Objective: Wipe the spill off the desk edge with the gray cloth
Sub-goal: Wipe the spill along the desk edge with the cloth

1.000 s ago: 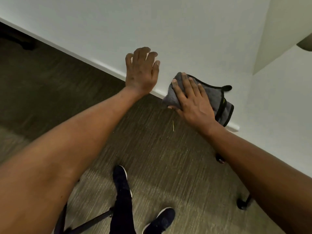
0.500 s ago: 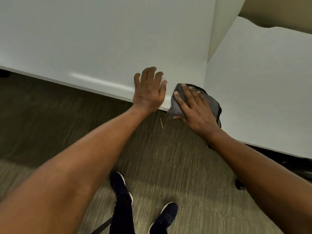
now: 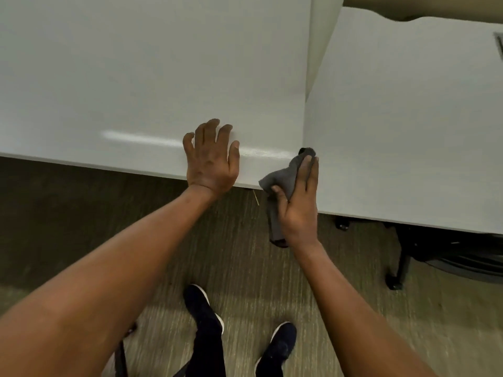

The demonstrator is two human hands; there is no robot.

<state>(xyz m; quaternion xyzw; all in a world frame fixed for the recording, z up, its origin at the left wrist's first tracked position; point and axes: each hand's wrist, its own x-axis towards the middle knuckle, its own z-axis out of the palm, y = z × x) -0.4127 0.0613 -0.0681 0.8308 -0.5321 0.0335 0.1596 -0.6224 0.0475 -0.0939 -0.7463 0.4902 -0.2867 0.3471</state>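
Note:
The white desk [image 3: 136,91] fills the upper half of the head view, its front edge running from left down to the right. My left hand [image 3: 211,161] lies flat and spread on the desk at that edge. My right hand [image 3: 298,200] grips the gray cloth [image 3: 283,178], bunched up, just right of the left hand. The cloth's top touches the edge where two desk panels meet, and its lower end hangs below the edge over the floor. No spill is visible on the surface.
A second white desk panel [image 3: 408,118] adjoins on the right. Below lies olive carpet [image 3: 68,213] with a small thin stick [image 3: 256,197]. My dark shoes [image 3: 276,346] stand near the bottom. Black chair legs with casters [image 3: 393,282] sit under the right desk.
The view has swung left and down relative to the desk. My right hand turned from flat on the cloth to gripping it bunched, part of it now hanging below the edge. The left hand stays put.

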